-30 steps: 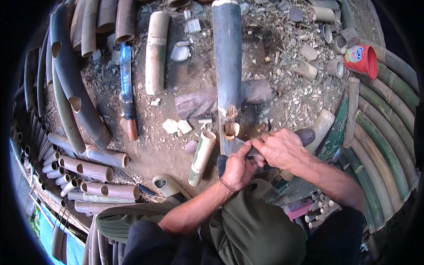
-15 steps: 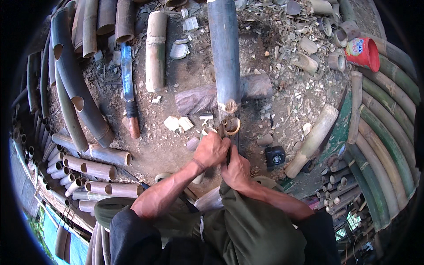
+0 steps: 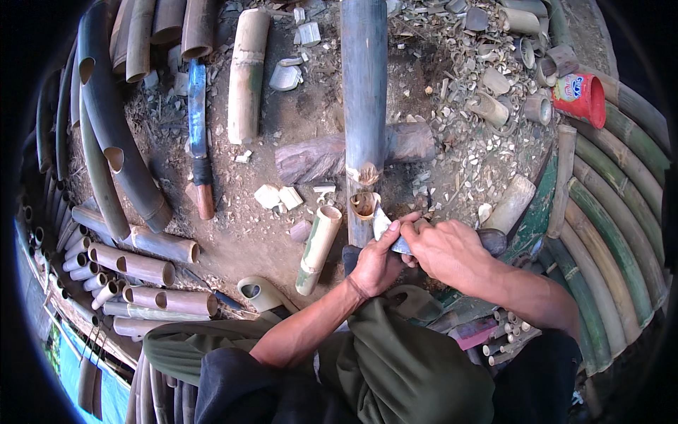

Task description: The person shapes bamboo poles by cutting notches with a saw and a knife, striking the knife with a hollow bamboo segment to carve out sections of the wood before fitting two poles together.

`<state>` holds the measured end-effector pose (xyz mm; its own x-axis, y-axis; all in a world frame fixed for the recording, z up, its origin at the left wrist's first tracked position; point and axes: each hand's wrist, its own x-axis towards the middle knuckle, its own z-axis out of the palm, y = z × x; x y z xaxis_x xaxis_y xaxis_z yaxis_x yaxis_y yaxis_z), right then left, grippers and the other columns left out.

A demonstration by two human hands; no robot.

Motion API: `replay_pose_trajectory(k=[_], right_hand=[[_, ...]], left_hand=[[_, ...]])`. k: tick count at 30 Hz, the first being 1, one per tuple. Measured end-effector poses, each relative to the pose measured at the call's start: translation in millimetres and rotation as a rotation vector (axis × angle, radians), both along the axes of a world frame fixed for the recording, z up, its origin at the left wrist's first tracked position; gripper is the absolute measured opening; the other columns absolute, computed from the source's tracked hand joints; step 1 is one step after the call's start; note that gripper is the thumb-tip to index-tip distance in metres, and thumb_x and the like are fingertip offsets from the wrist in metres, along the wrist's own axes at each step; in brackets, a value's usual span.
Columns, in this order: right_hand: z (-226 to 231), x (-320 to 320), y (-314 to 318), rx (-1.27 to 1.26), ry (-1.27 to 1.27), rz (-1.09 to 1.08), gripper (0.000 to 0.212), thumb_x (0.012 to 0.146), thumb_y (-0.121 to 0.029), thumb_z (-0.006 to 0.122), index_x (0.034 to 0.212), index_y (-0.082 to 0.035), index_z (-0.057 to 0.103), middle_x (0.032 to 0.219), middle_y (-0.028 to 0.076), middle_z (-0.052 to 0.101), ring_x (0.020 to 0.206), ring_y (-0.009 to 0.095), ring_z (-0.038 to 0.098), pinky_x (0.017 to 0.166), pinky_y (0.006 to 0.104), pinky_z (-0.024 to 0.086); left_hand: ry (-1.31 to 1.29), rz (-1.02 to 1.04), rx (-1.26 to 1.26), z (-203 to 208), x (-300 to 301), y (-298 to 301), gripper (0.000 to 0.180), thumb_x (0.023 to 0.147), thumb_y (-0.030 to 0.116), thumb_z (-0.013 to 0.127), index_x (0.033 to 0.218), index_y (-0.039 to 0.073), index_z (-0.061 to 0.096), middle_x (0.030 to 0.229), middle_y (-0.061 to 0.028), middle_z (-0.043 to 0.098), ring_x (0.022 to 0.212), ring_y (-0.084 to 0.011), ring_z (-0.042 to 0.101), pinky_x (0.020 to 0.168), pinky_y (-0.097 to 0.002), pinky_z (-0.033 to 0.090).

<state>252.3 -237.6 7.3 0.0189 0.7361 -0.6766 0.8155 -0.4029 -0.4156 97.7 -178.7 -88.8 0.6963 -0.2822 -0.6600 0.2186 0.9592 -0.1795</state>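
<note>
Both hands are down low at the centre, working close together over a short bamboo piece (image 3: 361, 212) that stands just below the long dark bamboo pole (image 3: 364, 85). The left hand (image 3: 376, 263) is curled tight, thumb and fingers pinching the pale blade of a knife (image 3: 387, 230) whose tip touches the rim of that hollow piece. The right hand (image 3: 446, 251) is closed too, pressed against the back of the blade beside the left; the knife's handle is hidden beneath it. The long pole lies across a rough wooden log (image 3: 332, 155), its chopped end just above the short piece. Just left of the hands, a pale green bamboo section (image 3: 319, 247) lies on the dirt ground (image 3: 233, 240), apart from them. Further left lies a machete (image 3: 199, 141) with a reddish-brown handle, well clear of the action. Pale chips (image 3: 279, 196) sit between the machete and the log. A red cup (image 3: 580, 97) rests on its side at upper right, and cut bamboo tubes (image 3: 141, 268) pile up at lower left.
</note>
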Motion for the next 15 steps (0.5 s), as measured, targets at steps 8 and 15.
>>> replay_pose_trajectory(k=[8, 15], right_hand=[[-32.4, -49.5, -15.9, -0.03, 0.378, -0.466, 0.043, 0.081, -0.011, 0.064, 0.116, 0.006, 0.047, 0.074, 0.026, 0.066, 0.067, 0.042, 0.067, 0.06, 0.0493, 0.055], [5.4, -30.9, -5.7, 0.039, 0.125, -0.345, 0.04, 0.088, -0.02, 0.063, 0.116, 0.004, 0.05, 0.083, 0.021, 0.067, 0.068, 0.036, 0.069, 0.058, 0.0434, 0.056]], left_hand=[[0.157, -0.529, 0.769, 24.6, -12.7, 38.6, 0.034, 0.101, 0.023, 0.047, 0.12, 0.002, 0.067, 0.07, -0.0049, 0.062, 0.061, -0.0114, 0.056, 0.057, -0.0283, 0.046], [0.046, -0.419, 0.579, 38.1, -0.4, 43.4, 0.043, 0.106, 0.037, 0.041, 0.13, 0.006, 0.06, 0.082, 0.0001, 0.061, 0.069, -0.0089, 0.052, 0.064, -0.0263, 0.044]])
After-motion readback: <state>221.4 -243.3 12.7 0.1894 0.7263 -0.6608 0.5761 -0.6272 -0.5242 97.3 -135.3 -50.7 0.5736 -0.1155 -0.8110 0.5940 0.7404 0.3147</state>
